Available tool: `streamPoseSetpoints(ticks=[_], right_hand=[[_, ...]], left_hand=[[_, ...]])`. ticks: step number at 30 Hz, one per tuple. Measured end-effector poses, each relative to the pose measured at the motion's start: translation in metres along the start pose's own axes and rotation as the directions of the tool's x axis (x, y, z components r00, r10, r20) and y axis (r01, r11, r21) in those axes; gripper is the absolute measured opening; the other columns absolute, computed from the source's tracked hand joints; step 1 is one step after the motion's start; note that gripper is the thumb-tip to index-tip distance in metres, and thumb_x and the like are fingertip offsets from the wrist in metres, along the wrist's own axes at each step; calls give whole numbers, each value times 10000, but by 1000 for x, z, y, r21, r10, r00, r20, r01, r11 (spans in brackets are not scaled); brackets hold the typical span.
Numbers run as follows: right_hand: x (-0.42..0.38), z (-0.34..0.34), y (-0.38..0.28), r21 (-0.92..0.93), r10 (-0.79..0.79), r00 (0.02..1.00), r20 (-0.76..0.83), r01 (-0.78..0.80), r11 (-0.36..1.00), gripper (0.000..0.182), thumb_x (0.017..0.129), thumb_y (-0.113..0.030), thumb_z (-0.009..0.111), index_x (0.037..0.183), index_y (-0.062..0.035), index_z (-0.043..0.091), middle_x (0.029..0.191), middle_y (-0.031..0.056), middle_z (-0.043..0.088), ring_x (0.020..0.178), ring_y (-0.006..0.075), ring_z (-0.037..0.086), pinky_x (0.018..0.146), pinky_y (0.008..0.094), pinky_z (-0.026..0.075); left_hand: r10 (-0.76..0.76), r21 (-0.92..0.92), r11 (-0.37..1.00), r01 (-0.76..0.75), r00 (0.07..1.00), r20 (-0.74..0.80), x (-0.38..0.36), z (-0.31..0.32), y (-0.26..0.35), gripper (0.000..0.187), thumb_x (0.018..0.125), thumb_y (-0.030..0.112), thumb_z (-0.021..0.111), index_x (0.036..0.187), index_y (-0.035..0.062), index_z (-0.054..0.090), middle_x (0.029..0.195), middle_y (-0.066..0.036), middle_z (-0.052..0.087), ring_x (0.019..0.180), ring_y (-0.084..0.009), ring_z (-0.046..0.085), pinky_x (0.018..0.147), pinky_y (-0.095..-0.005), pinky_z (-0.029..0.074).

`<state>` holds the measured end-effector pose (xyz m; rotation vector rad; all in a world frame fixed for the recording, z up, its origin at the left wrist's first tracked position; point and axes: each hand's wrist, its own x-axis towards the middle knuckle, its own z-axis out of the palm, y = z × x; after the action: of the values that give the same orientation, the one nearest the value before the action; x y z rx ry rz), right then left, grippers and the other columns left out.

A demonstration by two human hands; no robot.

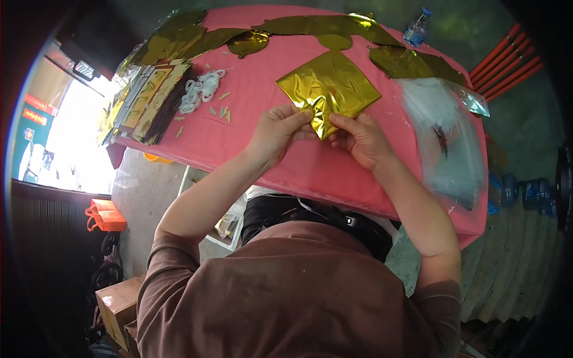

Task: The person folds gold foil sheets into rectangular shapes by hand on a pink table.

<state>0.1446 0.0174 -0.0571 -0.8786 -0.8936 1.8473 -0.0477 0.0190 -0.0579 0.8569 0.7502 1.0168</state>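
Head view: left hand (278, 130) and right hand (364, 138), fingers nearly closed, pinch the crumpled near corner of a square gold foil piece (334, 83) between them, apparently above the pink cloth-covered tabletop (253, 80).

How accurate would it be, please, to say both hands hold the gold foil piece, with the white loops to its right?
Not quite: the white loops lie to the left of the gold foil piece, as the head view shows. The left hand and right hand do both hold it.

Gold foil pieces (316, 25) and white loops (206, 85) lie on pink cloth (253, 83).
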Motion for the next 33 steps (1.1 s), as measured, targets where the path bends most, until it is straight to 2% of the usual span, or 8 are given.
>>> streamPoseSetpoints(ticks=[9,11,13,16,18,20,30,33], right_hand=[[-4,-5,2,-104,-149,981,-126,136,985,143,805,-109,659,918,-46,597,768,21,605,564,81,545,489,211,435],[-3,-8,2,-84,-156,977,-147,144,986,133,804,-102,657,910,-47,598,762,17,601,561,79,542,488,211,431],[-3,-9,3,-68,-134,974,-184,123,990,83,827,-87,636,892,-69,589,747,9,595,567,79,530,494,223,406],[-4,-7,3,-59,-143,976,-167,135,989,69,828,-82,636,882,-73,594,753,15,602,565,80,535,491,224,405],[-4,-8,3,-55,-136,977,-165,128,990,68,828,-80,636,882,-74,595,757,15,605,563,77,536,488,221,406],[-4,-7,2,-54,-131,977,-170,124,991,67,827,-78,637,881,-75,597,760,14,608,562,75,538,485,217,407],[-5,-4,0,-95,-114,977,-179,98,991,88,823,-104,652,892,-74,607,760,10,617,558,70,546,488,208,420],[-4,-4,0,-105,-117,980,-163,101,989,94,820,-108,658,893,-73,609,763,8,619,560,70,547,490,210,419]], left_hand=[[79,76,994,-76,996,-32,-12,-28,22,241,911,112,522,1077,-52,579,966,-121,652,891,-201,640,813,-304,515],[387,733,606,-308,920,66,-11,-56,46,270,895,143,550,1111,-15,591,974,-100,658,931,-172,628,804,-283,497],[365,968,248,-25,929,-69,-15,-72,90,290,858,197,593,1097,33,614,960,-108,659,923,-179,627,784,-291,484],[535,977,-210,39,841,82,4,-143,130,366,791,275,635,1059,27,619,959,-163,632,885,-304,611,796,-376,478],[454,943,-318,98,889,61,13,-180,159,410,773,283,644,1094,34,598,1042,-162,608,970,-301,582,849,-380,458],[387,848,-519,-113,853,350,26,-216,168,440,732,319,662,1113,107,605,1100,-147,586,1027,-302,561,876,-374,447],[366,963,270,11,924,-113,51,-259,180,438,795,152,633,1211,58,532,1156,-38,544,1047,-107,505,926,-253,384],[452,970,205,-133,891,27,48,-247,175,423,795,162,637,1193,54,545,1135,-51,558,1020,-122,526,918,-257,394]])
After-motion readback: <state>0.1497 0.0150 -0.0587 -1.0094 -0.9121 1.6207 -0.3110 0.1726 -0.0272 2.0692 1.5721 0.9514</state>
